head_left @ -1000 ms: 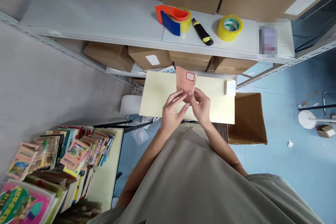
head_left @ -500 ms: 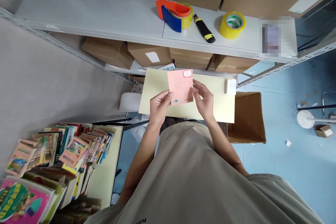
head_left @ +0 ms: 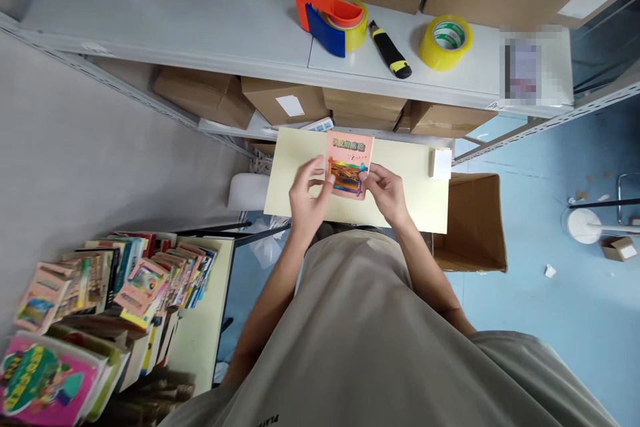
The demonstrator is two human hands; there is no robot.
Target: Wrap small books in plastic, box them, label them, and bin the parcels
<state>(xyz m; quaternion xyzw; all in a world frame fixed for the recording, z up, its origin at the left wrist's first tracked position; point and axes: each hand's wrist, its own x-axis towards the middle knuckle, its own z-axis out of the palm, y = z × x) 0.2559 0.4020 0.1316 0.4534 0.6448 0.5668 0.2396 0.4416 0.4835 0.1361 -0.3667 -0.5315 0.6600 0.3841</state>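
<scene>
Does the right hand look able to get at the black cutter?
Probably yes: the black cutter lies uncovered near the shelf's front edge, though the right hand holds the pink booklet.

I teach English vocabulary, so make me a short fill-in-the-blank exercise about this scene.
The booklet gripped by the right hand has a picture on its ____ cover.
The cutter has a black and ____ handle.
The tape dispenser left of the cutter is orange and ____.
An open cardboard ____ stands right of the table.
Missing words: pink; yellow; blue; box.
</scene>
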